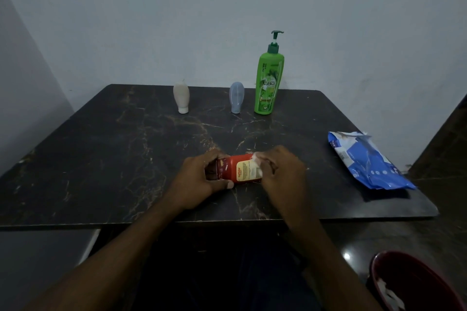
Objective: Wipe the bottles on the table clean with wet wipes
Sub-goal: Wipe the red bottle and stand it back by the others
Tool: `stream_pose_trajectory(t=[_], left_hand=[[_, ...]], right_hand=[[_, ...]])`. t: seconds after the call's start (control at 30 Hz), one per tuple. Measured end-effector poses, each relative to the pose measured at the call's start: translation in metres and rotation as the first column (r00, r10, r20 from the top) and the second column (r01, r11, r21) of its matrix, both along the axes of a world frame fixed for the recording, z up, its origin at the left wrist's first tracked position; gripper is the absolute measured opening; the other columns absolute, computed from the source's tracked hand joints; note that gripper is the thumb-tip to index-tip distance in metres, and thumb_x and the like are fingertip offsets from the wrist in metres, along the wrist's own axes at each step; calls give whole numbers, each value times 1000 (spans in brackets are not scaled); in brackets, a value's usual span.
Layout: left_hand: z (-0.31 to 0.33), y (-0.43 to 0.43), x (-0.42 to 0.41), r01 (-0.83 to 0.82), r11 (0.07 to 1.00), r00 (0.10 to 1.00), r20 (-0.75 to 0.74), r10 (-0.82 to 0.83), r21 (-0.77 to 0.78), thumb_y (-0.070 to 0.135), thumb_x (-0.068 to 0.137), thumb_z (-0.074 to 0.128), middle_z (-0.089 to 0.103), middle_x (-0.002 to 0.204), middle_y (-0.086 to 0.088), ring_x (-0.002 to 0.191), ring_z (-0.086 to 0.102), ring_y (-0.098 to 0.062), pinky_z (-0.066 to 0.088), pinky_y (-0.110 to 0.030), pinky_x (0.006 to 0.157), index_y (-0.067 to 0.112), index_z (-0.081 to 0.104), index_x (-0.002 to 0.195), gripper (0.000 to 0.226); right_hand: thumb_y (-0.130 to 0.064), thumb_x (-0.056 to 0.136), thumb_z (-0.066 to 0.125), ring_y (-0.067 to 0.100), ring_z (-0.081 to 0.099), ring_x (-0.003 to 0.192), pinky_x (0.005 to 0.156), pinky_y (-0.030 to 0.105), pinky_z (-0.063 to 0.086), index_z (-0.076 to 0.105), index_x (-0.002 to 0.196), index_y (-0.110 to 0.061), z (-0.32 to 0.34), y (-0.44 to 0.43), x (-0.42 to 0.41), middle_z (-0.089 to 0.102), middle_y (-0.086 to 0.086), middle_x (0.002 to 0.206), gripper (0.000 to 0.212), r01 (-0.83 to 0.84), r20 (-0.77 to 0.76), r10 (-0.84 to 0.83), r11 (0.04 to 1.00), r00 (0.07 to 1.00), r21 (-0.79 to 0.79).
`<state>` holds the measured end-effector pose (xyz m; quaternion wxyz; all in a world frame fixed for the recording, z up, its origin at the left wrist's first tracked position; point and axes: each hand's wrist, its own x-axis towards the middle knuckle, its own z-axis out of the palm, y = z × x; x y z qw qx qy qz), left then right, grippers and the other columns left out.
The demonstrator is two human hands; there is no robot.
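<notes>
A red bottle (238, 168) with a cream label lies sideways just above the dark marble table (101, 159), near the front edge. My left hand (199, 179) grips its cap end. My right hand (283, 171) presses a white wet wipe (257, 162) against the bottle's other end. At the back stand a beige squeeze bottle (181, 98), a pale blue squeeze bottle (236, 97), both cap down, and a tall green pump bottle (269, 83).
A blue wet-wipe pack (366, 161) lies open at the table's right edge. A dark red bin (414, 283) holding white wipes sits on the floor at the lower right. A pale wall runs right behind the table.
</notes>
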<state>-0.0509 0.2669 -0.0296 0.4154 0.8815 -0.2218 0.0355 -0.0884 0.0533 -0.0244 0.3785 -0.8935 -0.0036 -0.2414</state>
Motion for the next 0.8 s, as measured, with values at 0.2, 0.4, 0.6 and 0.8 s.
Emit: stream_pose_trajectory(t=[0.2, 0.4, 0.6, 0.8], left_hand=[[-1, 0, 1, 12, 1000, 1000, -26, -12, -7, 31, 76, 89, 61, 113, 29, 105, 55, 23, 46, 2, 75, 48, 58, 119, 56], [-1, 0, 1, 9, 1000, 999, -35, -9, -3, 33, 76, 89, 59, 109, 33, 102, 52, 29, 43, 5, 71, 53, 56, 116, 55], [-1, 0, 0, 9, 999, 1000, -29, -10, -34, 30, 74, 91, 61, 108, 30, 102, 56, 24, 44, 4, 75, 53, 57, 110, 55], [0, 0, 0, 20, 999, 1000, -23, -21, -35, 30, 75, 90, 62, 109, 30, 102, 56, 24, 44, 4, 74, 50, 58, 114, 55]], right_hand=[[-18, 91, 67, 3, 61, 83, 70, 18, 42, 69, 101, -21, -17, -56, 0, 66, -5, 95, 10, 261, -64, -254, 952, 965, 160], [-17, 93, 65, 4, 61, 84, 65, 14, 40, 67, 105, -19, -17, -47, 3, 66, -2, 99, 12, 293, -105, -277, 932, 955, 214], [-17, 96, 61, 3, 59, 90, 79, 19, 49, 69, 108, -15, -14, 13, -10, 67, -1, 109, 15, 66, 78, -68, 998, 995, 22], [-20, 97, 58, 5, 61, 95, 80, 17, 49, 68, 108, -20, -16, -3, -7, 65, -3, 112, 15, 49, 56, -50, 998, 997, 27]])
